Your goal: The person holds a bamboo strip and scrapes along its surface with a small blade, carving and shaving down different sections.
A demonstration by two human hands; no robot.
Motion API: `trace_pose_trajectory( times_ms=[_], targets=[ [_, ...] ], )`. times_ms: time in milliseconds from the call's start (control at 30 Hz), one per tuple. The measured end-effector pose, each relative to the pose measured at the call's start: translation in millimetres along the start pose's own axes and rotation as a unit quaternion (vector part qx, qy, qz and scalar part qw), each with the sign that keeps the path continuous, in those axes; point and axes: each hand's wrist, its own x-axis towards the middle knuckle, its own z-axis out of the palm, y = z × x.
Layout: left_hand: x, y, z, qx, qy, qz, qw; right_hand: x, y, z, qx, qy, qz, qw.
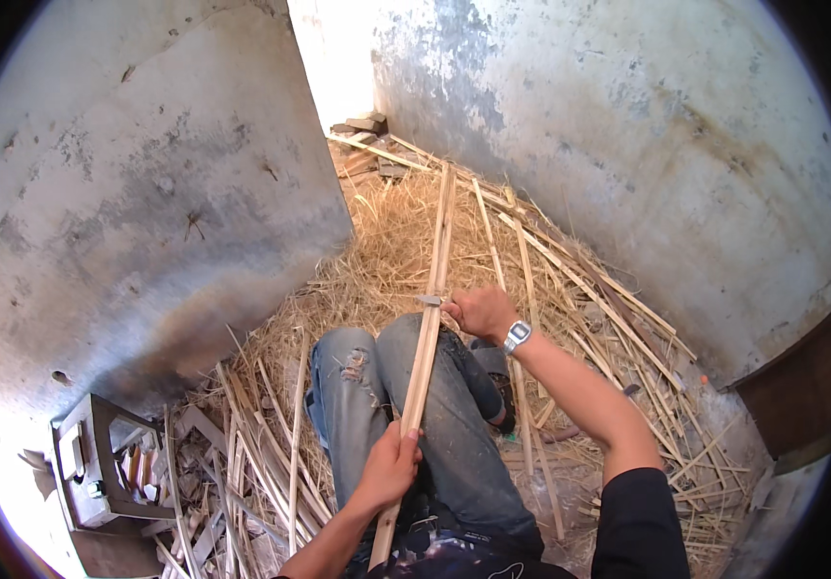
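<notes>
Left hand [392, 468] gripping wooden strip [424, 359], right hand [482, 312] holding blade [429, 300] across it

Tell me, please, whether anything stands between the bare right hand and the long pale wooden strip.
Nothing visible blocks the bare right hand from the long pale wooden strip; only the small grey metal blade in its grip lies across the wood. The bare left hand grips it lower down.
</notes>
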Motion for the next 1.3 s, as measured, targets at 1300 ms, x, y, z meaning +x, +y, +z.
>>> trace_pose_trajectory(
  times_ms=[1300],
  targets=[
    [-6,-25,-19,-0.276,-0.156,-0.124,0.940,-47,-24,-53,0.439,0.155,0.366,0.806]
  ],
)
